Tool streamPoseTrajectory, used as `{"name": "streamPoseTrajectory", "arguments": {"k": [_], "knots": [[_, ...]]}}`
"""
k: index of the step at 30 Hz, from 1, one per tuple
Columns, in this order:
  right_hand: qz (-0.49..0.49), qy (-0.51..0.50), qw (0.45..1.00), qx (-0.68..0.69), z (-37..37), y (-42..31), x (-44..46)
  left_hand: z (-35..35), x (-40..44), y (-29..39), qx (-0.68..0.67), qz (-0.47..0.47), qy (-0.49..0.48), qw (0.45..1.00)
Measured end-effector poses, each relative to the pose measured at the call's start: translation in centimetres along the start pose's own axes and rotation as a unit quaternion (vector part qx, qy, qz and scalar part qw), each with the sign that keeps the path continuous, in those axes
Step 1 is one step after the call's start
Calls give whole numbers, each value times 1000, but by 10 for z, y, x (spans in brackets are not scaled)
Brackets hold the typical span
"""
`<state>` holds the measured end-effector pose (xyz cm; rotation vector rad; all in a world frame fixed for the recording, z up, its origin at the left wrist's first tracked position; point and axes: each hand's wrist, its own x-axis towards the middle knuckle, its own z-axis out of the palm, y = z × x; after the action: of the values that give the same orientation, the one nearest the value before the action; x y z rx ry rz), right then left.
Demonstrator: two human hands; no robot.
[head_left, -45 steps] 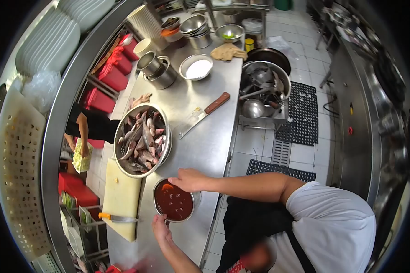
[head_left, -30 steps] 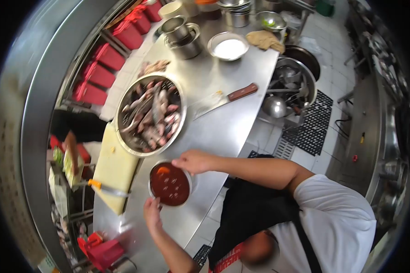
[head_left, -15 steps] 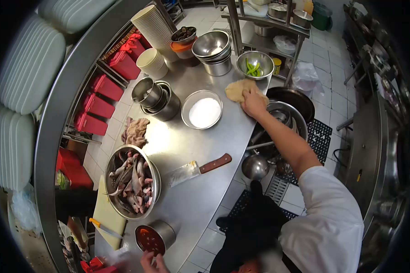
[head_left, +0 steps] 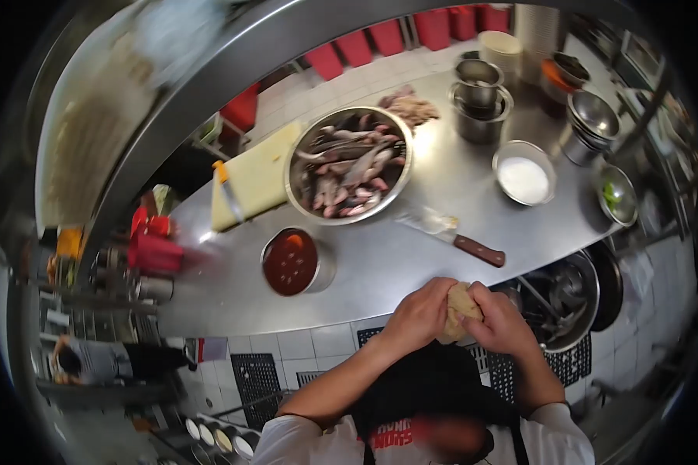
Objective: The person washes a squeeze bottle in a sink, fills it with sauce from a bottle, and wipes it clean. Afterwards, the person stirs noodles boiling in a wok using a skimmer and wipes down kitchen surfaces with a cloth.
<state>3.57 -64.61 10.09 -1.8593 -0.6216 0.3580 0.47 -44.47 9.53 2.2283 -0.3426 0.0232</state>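
Note:
Close to my body, at the table's near edge, both hands grip a bunched tan cloth (head_left: 463,301). My left hand (head_left: 421,314) is closed on its left side, and my right hand (head_left: 506,319) is closed on its right side. Just beyond them a cleaver (head_left: 477,249) with a brown wooden handle lies on the steel table (head_left: 380,267). A large metal bowl (head_left: 349,220) full of fish (head_left: 357,164) stands farther back. Left of the cleaver is a metal pot (head_left: 324,271) of dark red liquid.
A cutting board (head_left: 260,167) holds an orange-handled knife (head_left: 226,190). A bowl of white powder or liquid (head_left: 524,180), stacked pots (head_left: 481,124) and a bowl with green peppers (head_left: 614,198) stand to the right. A large pan (head_left: 570,310) sits below the table edge. Another person (head_left: 93,360) is at far left.
My right hand has brought the cloth from the table's far right end back to my body. My left hand has left the pot's side and joined it. The view has turned left.

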Motion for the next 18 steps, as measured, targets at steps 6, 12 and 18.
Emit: {"name": "streamPoseTrajectory", "arguments": {"k": [6, 12, 18], "knots": [[-255, 37, 961, 100, 93, -12, 39, -30, -60, -27, -152, -106, 138, 973], [-181, 124, 975, -45, 196, 11, 70, -107, -123, -90, -90, -91, 59, 990], [-119, 169, 971, -122, 218, 48, 191, -231, -122, -207, 95, -107, 256, 956]]}}
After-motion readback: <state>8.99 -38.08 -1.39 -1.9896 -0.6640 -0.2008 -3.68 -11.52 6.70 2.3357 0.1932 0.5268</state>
